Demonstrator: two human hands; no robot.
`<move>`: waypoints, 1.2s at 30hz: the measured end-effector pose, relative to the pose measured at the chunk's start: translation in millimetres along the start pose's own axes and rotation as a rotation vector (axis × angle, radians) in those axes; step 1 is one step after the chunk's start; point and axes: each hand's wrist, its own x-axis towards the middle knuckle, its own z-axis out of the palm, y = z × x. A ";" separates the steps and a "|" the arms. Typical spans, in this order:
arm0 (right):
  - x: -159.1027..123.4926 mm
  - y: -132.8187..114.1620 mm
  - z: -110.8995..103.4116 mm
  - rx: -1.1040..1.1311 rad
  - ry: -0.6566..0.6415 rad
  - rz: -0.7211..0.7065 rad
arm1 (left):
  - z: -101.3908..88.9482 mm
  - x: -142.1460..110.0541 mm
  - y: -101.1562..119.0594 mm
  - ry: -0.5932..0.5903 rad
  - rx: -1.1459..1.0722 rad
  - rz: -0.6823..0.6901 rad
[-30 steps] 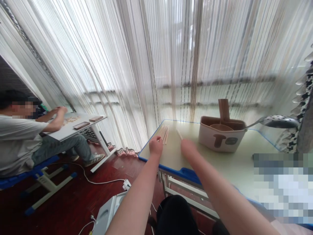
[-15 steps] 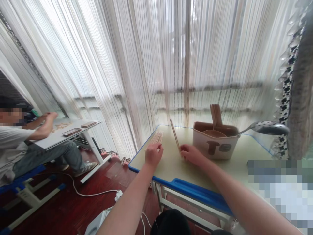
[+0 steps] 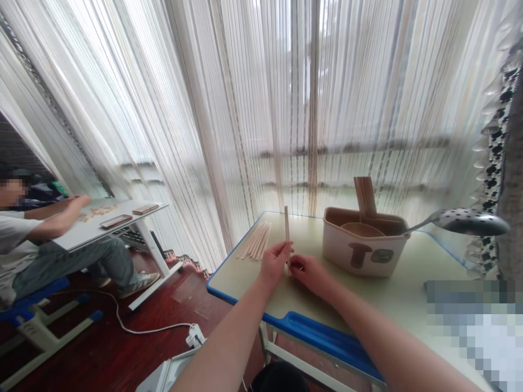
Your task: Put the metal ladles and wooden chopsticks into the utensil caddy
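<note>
Bringing both wrists in over the desk [image 3: 310, 234], the person holds a few thin sticks [image 3: 286, 224] to the left of the container [image 3: 359, 260]. The sticks point up and away from the body. The left hand [image 3: 275, 263] has its grip closed around their middle, thumb and fingers pinched together. The right hand [image 3: 308, 273], nearer the container, curls its fingers in with the grip closed at their lower end; its exact contact is partly hidden. Both forearms reach forward from the bottom of the view.

The desk has a pale top with a blue rim. Loose sticks [image 3: 256, 241] lie fanned out on it, farther left of the container than the hands. Inside the container stand brown slats [image 3: 365, 197] beside a round brown piece [image 3: 362, 231], and a perforated skimmer [image 3: 469, 222] leans out over its right side. Sheer curtains [image 3: 253, 109] hang behind it. Well to its left, another person [image 3: 24, 239] works at a white table [image 3: 87, 231] above the dark red floor [image 3: 163, 302].

Bare desktop separates the hands from the container, and more lies between the loose sticks and the near blue edge. The container's far side sits near the back edge.
</note>
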 end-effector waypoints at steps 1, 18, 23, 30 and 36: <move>0.0 0.2 0.3 -0.015 0.003 0.004 | -1.8 -0.9 0.1 0.020 0.027 0.006; -6.5 -12.7 -9.0 -0.036 0.012 0.040 | -7.8 -3.7 -1.5 0.042 -0.053 -0.037; -5.8 -12.1 -9.7 -0.002 -0.007 0.080 | -7.2 -3.9 0.2 0.035 -0.085 -0.033; -7.3 -16.4 -13.3 0.030 -0.013 0.138 | -9.1 -2.1 -1.8 0.078 -0.085 -0.031; -8.9 -17.5 -17.9 0.298 -0.100 0.293 | -13.5 0.4 1.0 0.182 -0.128 -0.095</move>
